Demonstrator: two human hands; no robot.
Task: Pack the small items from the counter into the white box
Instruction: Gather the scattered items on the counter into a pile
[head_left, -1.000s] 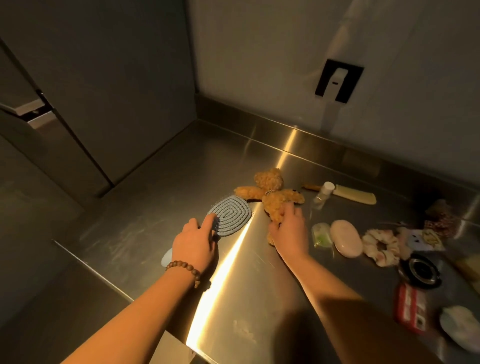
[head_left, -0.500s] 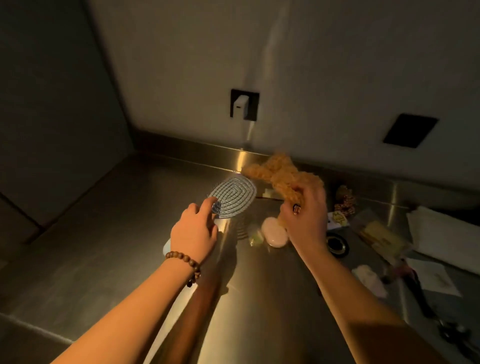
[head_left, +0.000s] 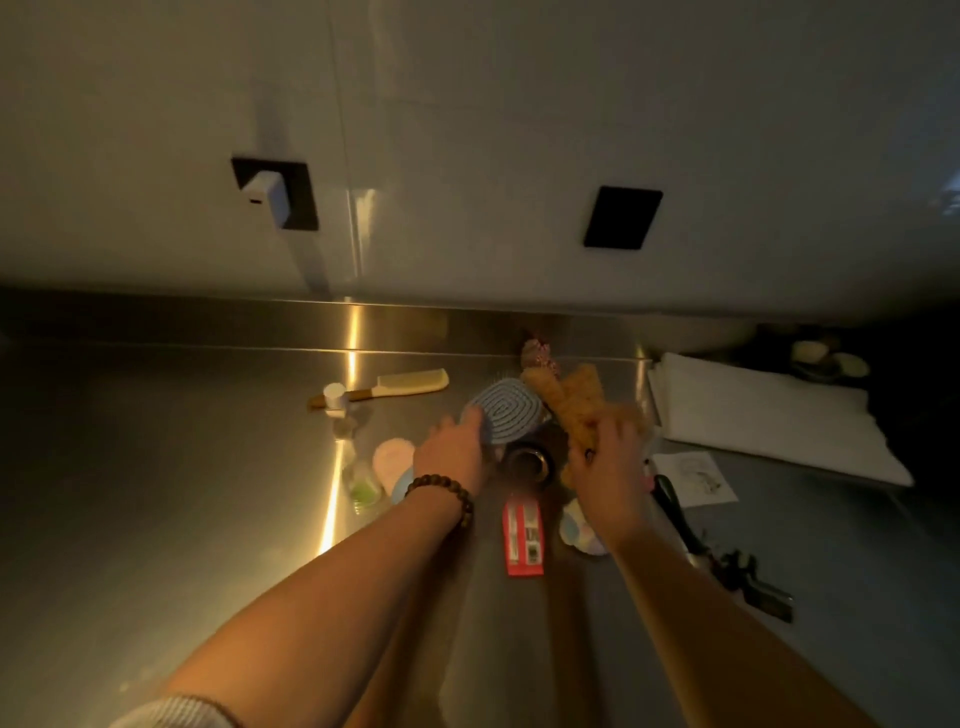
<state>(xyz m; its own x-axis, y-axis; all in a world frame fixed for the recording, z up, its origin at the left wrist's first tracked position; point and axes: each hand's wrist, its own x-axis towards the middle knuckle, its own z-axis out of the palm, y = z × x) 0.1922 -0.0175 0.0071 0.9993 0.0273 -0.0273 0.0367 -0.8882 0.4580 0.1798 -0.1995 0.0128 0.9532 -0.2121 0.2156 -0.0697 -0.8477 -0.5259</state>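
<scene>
My left hand (head_left: 451, 456) grips a light blue hairbrush (head_left: 506, 410) with a spiral of bristles and holds it above the steel counter (head_left: 156, 493). My right hand (head_left: 608, 467) is closed on a fuzzy tan teddy bear (head_left: 569, 397), lifted beside the brush. A white box (head_left: 769, 415) with soft white lining lies to the right of both hands. On the counter lie a cream comb (head_left: 395, 387), a small white-capped bottle (head_left: 336, 402), a pink soap (head_left: 392, 460), a green packet (head_left: 363, 488), a dark round tin (head_left: 529, 463), a red card (head_left: 523, 538) and a pale pouch (head_left: 581, 530).
A printed paper slip (head_left: 696, 478) and a black-handled tool (head_left: 675, 512) with dark metal pieces (head_left: 748, 577) lie right of my right arm. The wall carries a socket with a white charger (head_left: 270, 197) and a black plate (head_left: 622, 217). A dark sink area (head_left: 831, 358) holds small objects.
Both hands have lifted their items off the counter and carried them rightward, toward the white box. My head has turned right, bringing the box and more counter items into view.
</scene>
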